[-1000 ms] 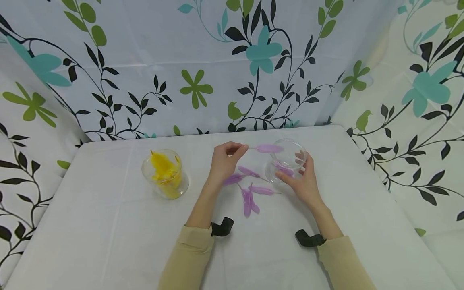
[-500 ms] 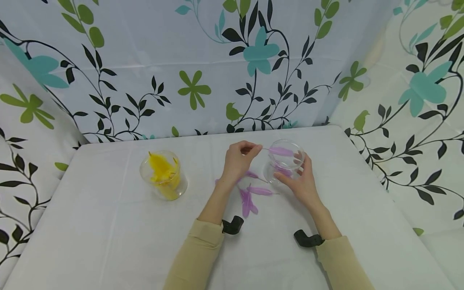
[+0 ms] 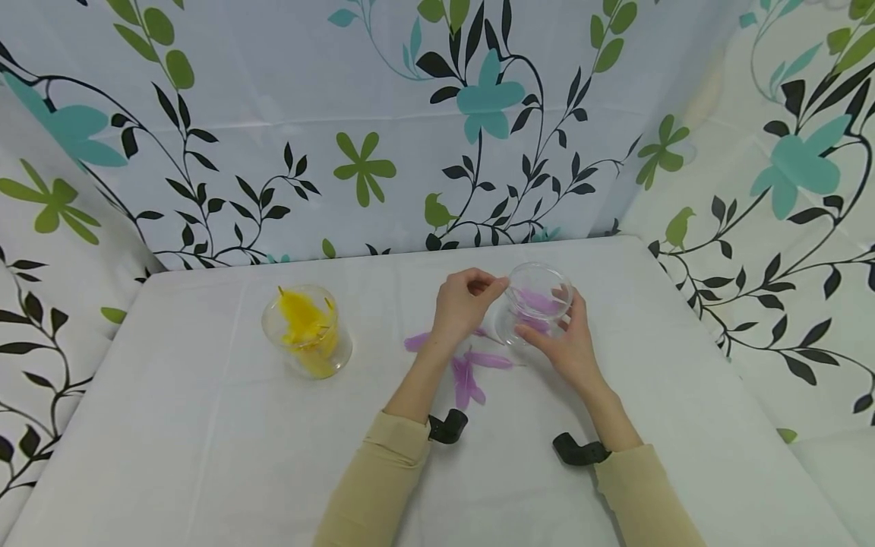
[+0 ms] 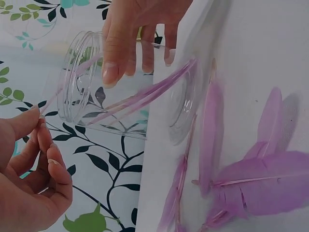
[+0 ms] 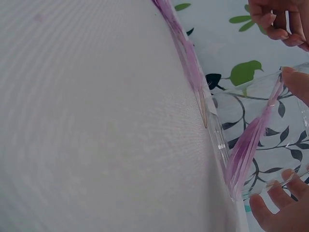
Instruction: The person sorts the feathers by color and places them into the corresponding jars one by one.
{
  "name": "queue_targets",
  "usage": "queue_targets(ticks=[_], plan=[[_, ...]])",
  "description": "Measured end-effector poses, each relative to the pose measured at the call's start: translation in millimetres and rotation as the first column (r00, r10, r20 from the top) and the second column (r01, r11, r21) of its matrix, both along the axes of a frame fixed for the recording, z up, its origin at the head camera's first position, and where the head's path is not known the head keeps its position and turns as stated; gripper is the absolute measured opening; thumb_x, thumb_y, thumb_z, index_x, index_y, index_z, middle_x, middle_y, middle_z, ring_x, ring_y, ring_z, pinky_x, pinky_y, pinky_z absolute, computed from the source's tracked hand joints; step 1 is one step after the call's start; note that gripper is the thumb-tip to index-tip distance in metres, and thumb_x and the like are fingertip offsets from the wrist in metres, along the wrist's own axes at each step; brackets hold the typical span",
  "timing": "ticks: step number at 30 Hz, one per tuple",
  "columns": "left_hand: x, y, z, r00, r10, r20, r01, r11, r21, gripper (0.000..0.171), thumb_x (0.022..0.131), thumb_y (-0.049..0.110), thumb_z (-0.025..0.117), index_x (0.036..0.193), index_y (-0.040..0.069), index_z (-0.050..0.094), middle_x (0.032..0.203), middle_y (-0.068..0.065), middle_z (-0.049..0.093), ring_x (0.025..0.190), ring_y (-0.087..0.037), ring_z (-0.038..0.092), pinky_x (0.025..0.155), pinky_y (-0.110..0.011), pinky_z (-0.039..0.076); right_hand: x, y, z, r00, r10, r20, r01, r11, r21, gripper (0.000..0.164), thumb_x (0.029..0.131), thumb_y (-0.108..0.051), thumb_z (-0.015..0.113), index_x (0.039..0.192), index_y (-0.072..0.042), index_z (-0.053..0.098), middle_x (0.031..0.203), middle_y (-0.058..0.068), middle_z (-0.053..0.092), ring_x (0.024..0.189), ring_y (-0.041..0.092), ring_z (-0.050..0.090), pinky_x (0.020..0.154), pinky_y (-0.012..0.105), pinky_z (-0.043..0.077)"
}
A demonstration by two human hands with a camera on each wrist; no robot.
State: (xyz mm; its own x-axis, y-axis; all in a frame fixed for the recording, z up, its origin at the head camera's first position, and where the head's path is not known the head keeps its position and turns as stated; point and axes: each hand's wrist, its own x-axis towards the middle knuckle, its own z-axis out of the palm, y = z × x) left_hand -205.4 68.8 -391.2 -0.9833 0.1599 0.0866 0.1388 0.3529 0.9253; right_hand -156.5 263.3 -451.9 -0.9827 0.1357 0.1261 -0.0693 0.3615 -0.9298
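My right hand [image 3: 570, 334] grips a clear jar [image 4: 159, 108] around its side, thumb in front and fingers behind. Several purple feathers [image 5: 251, 145] lean inside the jar. At the mouth, my left hand [image 3: 468, 304] pinches the quill of another purple feather [image 4: 87, 67] between thumb and fingertips, its vane inside the opening. On the table in front of the jar lie several loose purple feathers [image 4: 260, 183], partly hidden by the left forearm in the head view.
A second clear jar [image 3: 342, 353] holding yellow feathers [image 3: 304, 315] stands to the left on the white-covered table [image 3: 171, 425]. A curtain [image 3: 273, 114] printed with leaves and flowers hangs behind the table's far edge.
My left hand has moved right toward the jar, and the pinched feather has passed from above the rim into the mouth. The right hand keeps its grip on the jar.
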Motion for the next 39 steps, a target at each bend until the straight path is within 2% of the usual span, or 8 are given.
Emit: queue_targets(ticks=[3, 7, 14, 20, 28, 33, 39], plan=[[0.8, 1.2, -1.7, 1.000, -0.011, 0.009, 0.011, 1.000, -0.009, 0.032, 0.091, 0.042, 0.072, 0.097, 0.011, 0.074, 0.090, -0.001, 0.070, 0.086, -0.015, 0.061, 0.077, -0.027, 0.053, -4.1, 3.4, -9.8, 1.000, -0.004, -0.013, 0.005, 1.000, 0.009, 0.101, 0.081, -0.023, 0.084, 0.155, -0.011, 0.018, 0.156, 0.010, 0.033, 0.143, 0.031, 0.031, 0.118, 0.055, 0.031], [1.3, -0.8, -4.4, 1.000, -0.024, 0.005, 0.024, 1.000, -0.011, 0.034, 0.091, 0.044, 0.072, 0.096, 0.011, 0.073, 0.091, 0.000, 0.070, 0.086, -0.014, 0.062, 0.078, -0.027, 0.053, -5.4, 4.6, -13.0, 1.000, -0.005, -0.025, 0.006, 1.000, 0.017, 0.101, 0.081, -0.026, 0.085, 0.155, -0.014, 0.018, 0.155, 0.009, 0.033, 0.143, 0.031, 0.032, 0.118, 0.055, 0.031], [1.7, -14.6, -11.8, 1.000, 0.010, 0.010, -0.010, 1.000, -0.008, 0.033, 0.091, 0.042, 0.073, 0.099, 0.010, 0.075, 0.093, -0.003, 0.071, 0.088, -0.018, 0.062, 0.082, -0.031, 0.054, -7.0, 4.5, -12.5, 1.000, -0.009, -0.025, 0.009, 1.000, 0.023, 0.101, 0.081, -0.019, 0.084, 0.156, -0.009, 0.016, 0.156, 0.014, 0.032, 0.144, 0.035, 0.030, 0.118, 0.058, 0.029], [1.7, -28.3, -25.2, 0.998, 0.053, 0.041, -0.052, 0.998, -0.038, 0.035, 0.092, 0.043, 0.070, 0.100, 0.010, 0.075, 0.096, -0.003, 0.071, 0.091, -0.019, 0.060, 0.083, -0.033, 0.052, -6.4, 4.9, -13.7, 0.999, -0.008, -0.042, 0.009, 1.000, 0.023, 0.101, 0.080, -0.021, 0.085, 0.155, -0.011, 0.018, 0.156, 0.012, 0.033, 0.144, 0.032, 0.032, 0.117, 0.058, 0.030], [6.0, -42.4, -47.9, 0.995, 0.066, 0.078, -0.063, 0.997, -0.035, 0.034, 0.094, 0.039, 0.069, 0.100, 0.006, 0.076, 0.092, -0.006, 0.070, 0.085, -0.019, 0.057, 0.074, -0.028, 0.048, -6.5, 5.6, -14.7, 0.998, -0.005, -0.056, 0.007, 1.000, 0.024, 0.100, 0.080, -0.025, 0.085, 0.154, -0.009, 0.019, 0.155, 0.011, 0.035, 0.143, 0.031, 0.032, 0.117, 0.057, 0.031], [7.1, -45.0, -59.3, 0.993, 0.073, 0.090, -0.065, 0.994, -0.085, 0.030, 0.095, 0.035, 0.068, 0.100, 0.006, 0.077, 0.088, -0.005, 0.069, 0.081, -0.018, 0.057, 0.072, -0.027, 0.048, -7.2, 6.9, -15.8, 0.998, -0.002, -0.055, 0.004, 1.000, 0.030, 0.100, 0.081, -0.025, 0.085, 0.154, -0.008, 0.019, 0.155, 0.012, 0.034, 0.144, 0.031, 0.032, 0.118, 0.057, 0.030], [9.2, -43.8, -64.3, 0.991, 0.095, 0.091, -0.079, 0.984, -0.162, 0.025, 0.096, 0.029, 0.067, 0.103, 0.007, 0.077, 0.093, -0.006, 0.071, 0.087, -0.021, 0.060, 0.080, -0.034, 0.050, -7.2, 6.7, -16.4, 0.999, -0.004, -0.054, 0.006, 0.999, 0.037, 0.101, 0.080, -0.026, 0.086, 0.154, -0.009, 0.019, 0.154, 0.013, 0.034, 0.143, 0.032, 0.032, 0.117, 0.057, 0.031]])
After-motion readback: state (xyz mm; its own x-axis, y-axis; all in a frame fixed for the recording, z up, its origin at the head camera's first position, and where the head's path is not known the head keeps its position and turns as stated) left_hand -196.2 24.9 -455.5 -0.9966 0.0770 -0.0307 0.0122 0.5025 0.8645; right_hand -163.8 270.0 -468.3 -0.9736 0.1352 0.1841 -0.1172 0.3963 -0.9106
